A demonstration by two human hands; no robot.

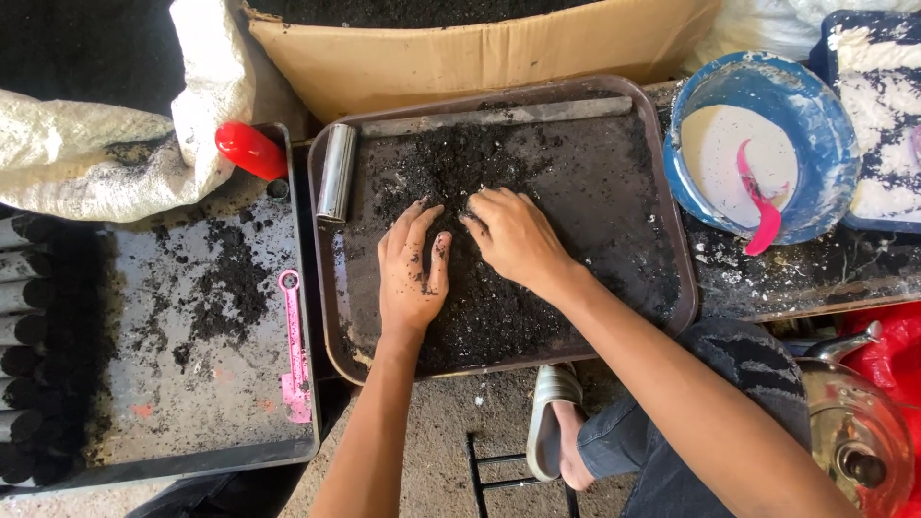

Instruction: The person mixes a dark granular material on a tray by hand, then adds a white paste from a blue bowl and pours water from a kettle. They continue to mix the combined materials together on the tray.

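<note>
We see both hands side by side, the left hand (411, 271) and the right hand (516, 237), flat on the black powder (499, 307) in the brown plastic tray (672, 221). A shiny metal tube (337, 173) lies along the tray's left edge. Left of it sits a grey metal tray (192, 422), right a blue bowl (825, 125), behind a cardboard box (460, 58).

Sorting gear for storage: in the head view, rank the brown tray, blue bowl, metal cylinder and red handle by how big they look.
1. brown tray
2. blue bowl
3. metal cylinder
4. red handle, close to the cylinder in look and partly tucked under the sack, so this last pair is unsure.
</note>
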